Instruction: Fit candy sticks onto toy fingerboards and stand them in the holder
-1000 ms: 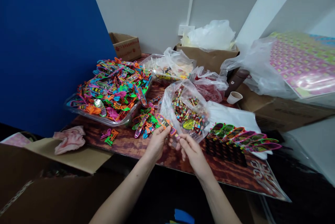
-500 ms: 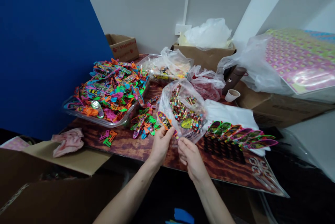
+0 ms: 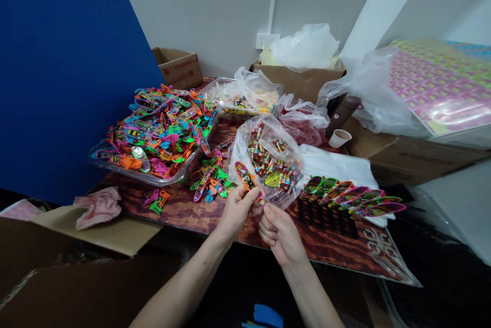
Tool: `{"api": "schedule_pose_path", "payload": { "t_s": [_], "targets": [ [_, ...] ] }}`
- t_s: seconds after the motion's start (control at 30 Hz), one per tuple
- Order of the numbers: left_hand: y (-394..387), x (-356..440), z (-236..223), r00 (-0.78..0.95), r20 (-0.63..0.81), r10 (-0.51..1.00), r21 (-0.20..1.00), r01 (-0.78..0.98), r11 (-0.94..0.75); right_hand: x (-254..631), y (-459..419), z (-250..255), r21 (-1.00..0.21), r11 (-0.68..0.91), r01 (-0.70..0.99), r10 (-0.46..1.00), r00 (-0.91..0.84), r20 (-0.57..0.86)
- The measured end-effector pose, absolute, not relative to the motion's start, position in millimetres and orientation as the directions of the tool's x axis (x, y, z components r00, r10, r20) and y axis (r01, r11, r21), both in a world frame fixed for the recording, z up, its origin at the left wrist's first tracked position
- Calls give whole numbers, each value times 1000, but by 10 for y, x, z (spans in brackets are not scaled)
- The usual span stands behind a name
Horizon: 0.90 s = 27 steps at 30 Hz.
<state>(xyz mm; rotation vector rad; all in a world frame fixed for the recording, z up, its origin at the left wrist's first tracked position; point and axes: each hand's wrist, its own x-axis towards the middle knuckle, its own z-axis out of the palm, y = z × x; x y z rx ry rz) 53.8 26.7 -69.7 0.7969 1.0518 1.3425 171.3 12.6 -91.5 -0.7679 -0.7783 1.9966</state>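
Note:
My left hand pinches a small orange toy skateboard, held up and tilted over the front edge of the wood-patterned table. My right hand is curled closed right beside it, its fingertips at the board's lower end; what they pinch is too small to make out. Just behind the hands lies a clear bag of small colourful wheel parts. To the right a row of finished toy skateboards stands on a black rack.
A clear tray heaped with colourful skateboard decks sits at the left, loose decks beside it. More plastic bags, a paper cup, cardboard boxes and printed sheets crowd the back and right. A pink cloth lies on cardboard at left.
The left hand has tilted the orange skateboard more upright. My right hand has drawn in closer to it and curled tighter.

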Motion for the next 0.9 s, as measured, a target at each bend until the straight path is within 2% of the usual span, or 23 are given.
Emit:
{"api": "schedule_pose_path", "payload": {
  "t_s": [0.07,0.13,0.23,0.33,0.47,0.63,0.77,0.83,0.9],
  "targets": [
    [267,534,-700,-69,-132,989,933,-345,101,1712,122,-928,-733,-469,-492,849,-481,-220],
    [272,525,-719,-87,-116,989,951,-296,85,1710,110,-949,-783,-429,-451,870,-438,-226],
    [282,506,-763,-124,-89,988,971,-230,59,1706,87,-974,-932,-244,-266,940,-301,-160],
    [288,484,-779,-113,-102,988,974,-214,76,1703,78,-977,-993,-64,-96,967,-253,-38],
    [292,490,-712,-77,-104,992,982,-166,90,1759,108,-916,-999,41,12,961,-275,36],
    [245,699,-666,18,-15,1000,997,-75,17,2080,100,-783,-881,312,355,939,-257,229],
    [143,964,-790,165,18,986,998,-70,-7,2543,-7,-893,-854,248,458,969,-103,226],
    [115,1095,-916,240,94,966,990,80,-116,2820,-23,-1048,-857,167,488,970,72,230],
    [115,1230,-1078,360,185,914,910,288,-298,3094,18,-1228,-860,85,502,938,251,240]
  ]
}}
